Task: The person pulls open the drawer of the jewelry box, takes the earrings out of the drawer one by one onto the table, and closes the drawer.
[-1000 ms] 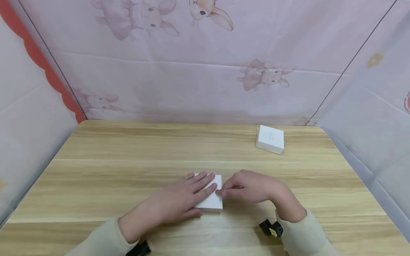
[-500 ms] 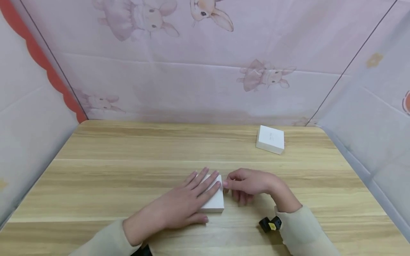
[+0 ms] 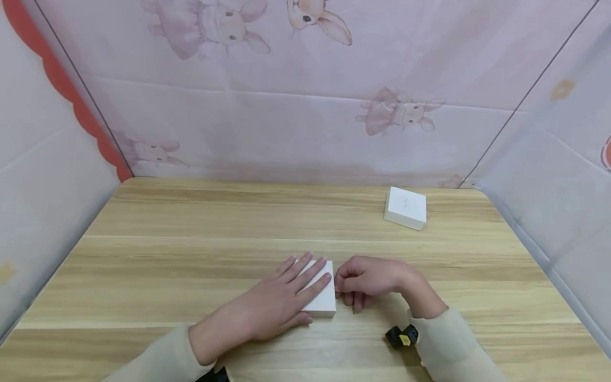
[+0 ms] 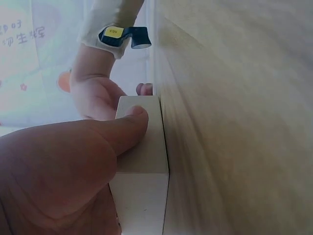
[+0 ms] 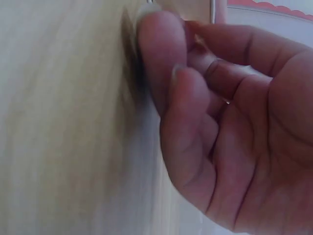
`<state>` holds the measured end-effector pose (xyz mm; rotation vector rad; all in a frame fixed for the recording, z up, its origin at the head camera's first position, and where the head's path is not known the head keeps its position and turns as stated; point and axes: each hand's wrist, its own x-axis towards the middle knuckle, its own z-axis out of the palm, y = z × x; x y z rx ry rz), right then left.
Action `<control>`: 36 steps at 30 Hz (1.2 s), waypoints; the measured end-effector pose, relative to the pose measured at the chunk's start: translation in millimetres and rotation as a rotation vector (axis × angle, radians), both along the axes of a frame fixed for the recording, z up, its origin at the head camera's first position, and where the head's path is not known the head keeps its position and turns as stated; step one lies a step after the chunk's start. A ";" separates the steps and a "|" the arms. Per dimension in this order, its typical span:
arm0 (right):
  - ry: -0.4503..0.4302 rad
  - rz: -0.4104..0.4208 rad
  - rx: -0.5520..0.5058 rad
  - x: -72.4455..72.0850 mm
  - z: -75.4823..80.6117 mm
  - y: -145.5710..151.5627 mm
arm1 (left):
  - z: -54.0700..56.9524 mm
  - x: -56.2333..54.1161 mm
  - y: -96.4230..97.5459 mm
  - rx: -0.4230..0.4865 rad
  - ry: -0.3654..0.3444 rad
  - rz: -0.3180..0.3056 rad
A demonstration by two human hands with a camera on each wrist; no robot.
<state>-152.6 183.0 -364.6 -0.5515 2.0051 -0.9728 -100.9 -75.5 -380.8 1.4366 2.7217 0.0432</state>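
Note:
A white box (image 3: 323, 301) lies flat on the wooden table in front of me. My left hand (image 3: 274, 305) is laid across its top, fingers straight and spread. In the left wrist view the left thumb (image 4: 129, 128) rests along a side wall of the box. At the box's right edge is my right hand (image 3: 369, 278), with its fingers curled and thumb and index fingertip brought together. The right wrist view shows that hand (image 5: 234, 112) close to the tabletop, palm toward the camera, and nothing visible in it.
A second white box (image 3: 406, 208), with faint small print on top, sits at the table's back right. Bunny-printed cloth (image 3: 296, 116) hangs behind the table (image 3: 229, 223). A small black device with a yellow label (image 3: 402, 337) is at the right sleeve.
The left hand has slid slightly forward and right on the box, fingers more spread. The right index finger has left the box top; the hand dipped lower at the right edge.

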 end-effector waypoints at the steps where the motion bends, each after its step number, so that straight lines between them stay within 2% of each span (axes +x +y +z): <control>1: 0.006 0.000 0.003 0.4 -0.1 -0.5 | -0.5 -0.1 0.0 0.001 0.007 -0.003; 7: 0.059 0.005 0.015 1.8 -3.1 -3.7 | -0.8 0.2 0.8 0.006 0.043 -0.015; 12: 0.083 0.011 0.030 2.1 -5.3 -4.0 | 2.1 1.6 1.4 -0.016 0.037 -0.005; 36: 0.049 0.009 0.010 -0.3 -3.1 -3.2 | 3.9 3.6 0.6 -0.024 0.006 0.010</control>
